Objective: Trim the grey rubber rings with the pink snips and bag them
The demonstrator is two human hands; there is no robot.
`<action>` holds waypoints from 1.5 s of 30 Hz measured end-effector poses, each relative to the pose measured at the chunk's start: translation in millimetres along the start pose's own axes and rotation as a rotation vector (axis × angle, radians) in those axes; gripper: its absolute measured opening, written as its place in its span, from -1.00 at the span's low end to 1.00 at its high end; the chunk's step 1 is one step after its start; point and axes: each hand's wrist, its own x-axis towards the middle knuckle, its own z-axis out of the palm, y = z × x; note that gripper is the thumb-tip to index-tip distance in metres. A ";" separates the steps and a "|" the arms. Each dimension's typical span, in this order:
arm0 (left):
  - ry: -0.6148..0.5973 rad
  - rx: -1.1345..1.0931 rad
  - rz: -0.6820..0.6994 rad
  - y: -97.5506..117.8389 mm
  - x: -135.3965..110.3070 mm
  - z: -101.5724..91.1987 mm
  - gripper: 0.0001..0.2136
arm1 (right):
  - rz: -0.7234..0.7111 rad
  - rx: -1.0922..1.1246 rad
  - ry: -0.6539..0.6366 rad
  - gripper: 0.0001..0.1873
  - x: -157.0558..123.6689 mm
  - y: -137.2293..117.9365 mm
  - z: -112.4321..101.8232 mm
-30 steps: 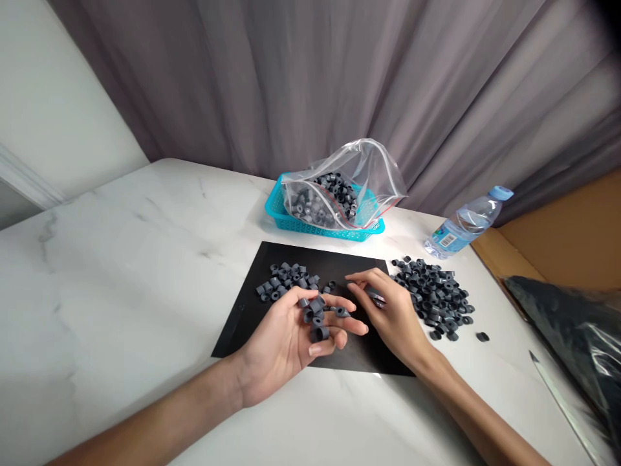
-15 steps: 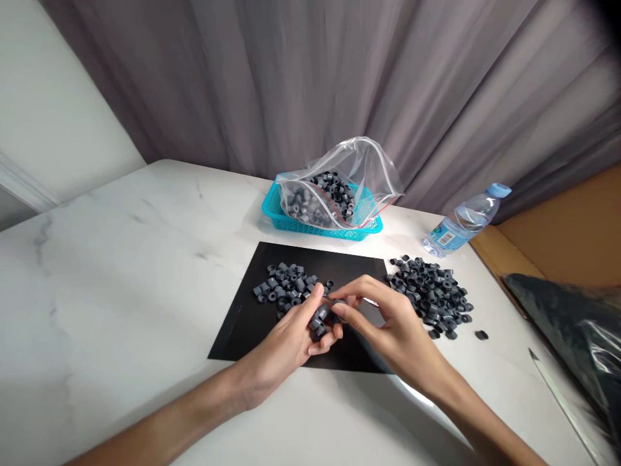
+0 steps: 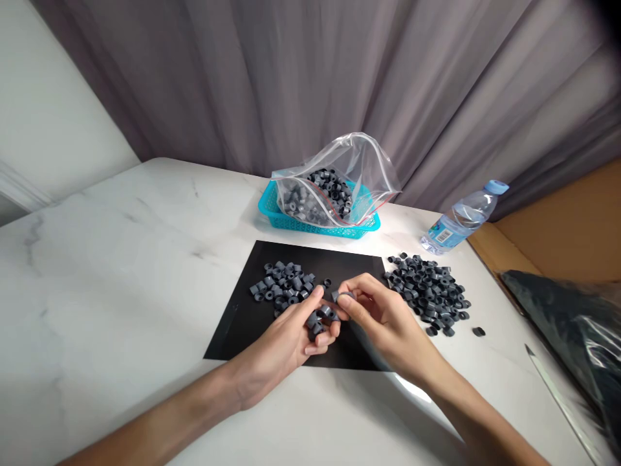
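Observation:
Several small dark grey plastic caps (image 3: 321,320) rest in my left hand (image 3: 286,336), its fingers curled under them and the thumb raised. My right hand (image 3: 381,314) pinches one grey cap (image 3: 341,296) between thumb and fingertips, just above and to the right of the caps in the left palm. Under both hands lies a black mat (image 3: 233,323). A heap of grey caps (image 3: 284,282) sits on the mat beyond my left hand. To the right of the mat, beside my right hand, is a larger pile of dark caps (image 3: 429,288).
Behind the mat stands a turquoise basket (image 3: 315,230) holding an open clear zip bag (image 3: 371,165) of caps. A water bottle (image 3: 463,220) is at the back right. A pointed white strip (image 3: 557,395) and a black plastic bag (image 3: 577,336) lie along the right side.
My right hand has lifted the pinched cap up and slightly away from those in my left palm. The left hand keeps holding its caps; the view has shifted slightly.

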 end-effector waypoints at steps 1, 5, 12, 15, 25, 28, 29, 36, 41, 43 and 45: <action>-0.007 -0.028 -0.008 1.2 -0.1 0.2 -0.60 | 0.032 0.055 -0.004 -0.80 1.1 0.5 -0.6; -0.048 -0.066 -0.022 3.7 -0.1 -1.4 -0.63 | 0.137 0.233 -0.069 -0.72 4.2 -1.7 -4.8; -0.128 -0.130 -0.095 5.9 -1.5 -6.2 -0.53 | 0.291 0.479 -0.186 -0.66 5.6 -0.4 -13.0; -0.114 -0.149 -0.103 8.0 -3.8 -7.2 -0.57 | 0.323 0.590 -0.224 -0.68 5.9 3.7 -13.6; -0.144 -0.086 -0.147 11.9 -6.6 -8.2 -0.57 | 0.330 0.685 -0.288 -0.72 4.6 -0.9 -15.0; -0.134 -0.015 -0.141 10.5 -7.7 -11.2 -0.60 | 0.308 0.686 -0.297 -0.74 4.2 -1.8 -17.8; -0.122 0.039 -0.116 12.8 -9.1 -11.1 -0.63 | 0.303 0.678 -0.292 -0.74 4.1 -1.7 -19.2; 0.130 1.223 0.755 95.8 -12.1 29.7 -0.75 | 0.289 0.652 -0.218 -0.68 4.3 0.4 -25.5; 0.124 2.207 0.973 149.4 25.5 60.4 -0.79 | 0.261 0.621 -0.206 -0.65 5.8 2.6 -22.9; 0.199 2.416 0.948 156.5 41.5 59.3 -0.77 | 0.245 0.616 -0.199 -0.65 6.0 4.0 -21.9; 0.295 2.487 0.943 159.8 52.5 54.1 -0.77 | 0.235 0.620 -0.196 -0.66 6.0 5.2 -21.2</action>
